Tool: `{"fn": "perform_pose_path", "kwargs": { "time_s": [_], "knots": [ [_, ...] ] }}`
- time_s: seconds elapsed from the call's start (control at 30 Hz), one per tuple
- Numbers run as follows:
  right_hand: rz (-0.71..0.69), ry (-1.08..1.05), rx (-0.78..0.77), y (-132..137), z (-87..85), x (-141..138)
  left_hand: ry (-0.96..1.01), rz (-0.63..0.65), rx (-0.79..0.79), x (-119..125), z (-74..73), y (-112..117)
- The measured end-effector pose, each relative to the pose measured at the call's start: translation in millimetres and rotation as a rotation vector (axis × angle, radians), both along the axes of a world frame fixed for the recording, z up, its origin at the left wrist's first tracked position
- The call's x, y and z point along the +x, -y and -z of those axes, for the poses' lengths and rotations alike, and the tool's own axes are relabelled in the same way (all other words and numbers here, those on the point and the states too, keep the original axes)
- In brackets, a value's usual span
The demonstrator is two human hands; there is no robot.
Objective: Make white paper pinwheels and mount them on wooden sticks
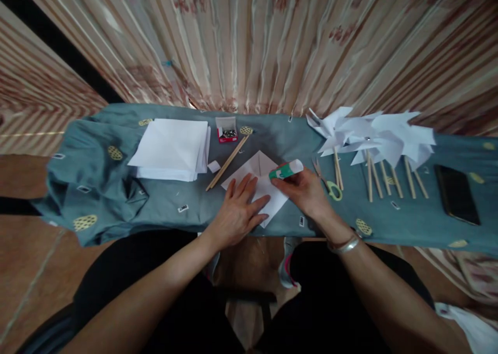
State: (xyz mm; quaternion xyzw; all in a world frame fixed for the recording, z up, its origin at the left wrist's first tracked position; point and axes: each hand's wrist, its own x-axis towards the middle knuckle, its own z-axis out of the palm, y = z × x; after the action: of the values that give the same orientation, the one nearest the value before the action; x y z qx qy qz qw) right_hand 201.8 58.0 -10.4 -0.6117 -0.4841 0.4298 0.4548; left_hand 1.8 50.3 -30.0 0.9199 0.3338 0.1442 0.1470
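A white square of paper [268, 164] lies cornerwise on the cloth in front of me, with a dark line or slit running in from its far corner. My left hand [239, 208] rests flat on the paper's left part, fingers spread. In my right hand [309, 190] is a green and white glue stick [286, 169], tilted, with its green end low over the paper's right side. Whether that end touches the sheet I cannot tell. Just right of this hand lie scissors [332, 189] with light green handles.
A stack of white paper [171, 146] lies left, near wooden sticks [227, 162], a small paper scrap [213, 166] and a red box of metal pins [226, 131]. Several paper pinwheels [373, 136] on sticks and a black phone [457, 194] lie right. A curtain [249, 48] hangs behind.
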Motion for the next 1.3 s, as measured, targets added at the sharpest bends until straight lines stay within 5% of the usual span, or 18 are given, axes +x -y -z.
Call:
{"fn": "perform_pose_path", "kwargs": {
  "time_s": [0.37, 1.3],
  "knots": [
    [-0.050, 0.493, 0.088, -1, 4.1, -5, -0.055, -0.010, -0.029, 2, 0.5, -2],
    [-0.092, 0.652, 0.098, 0, 0.9, -14, -0.036, -0.032, -0.043, 4, 5.5, -2]
  ]
}}
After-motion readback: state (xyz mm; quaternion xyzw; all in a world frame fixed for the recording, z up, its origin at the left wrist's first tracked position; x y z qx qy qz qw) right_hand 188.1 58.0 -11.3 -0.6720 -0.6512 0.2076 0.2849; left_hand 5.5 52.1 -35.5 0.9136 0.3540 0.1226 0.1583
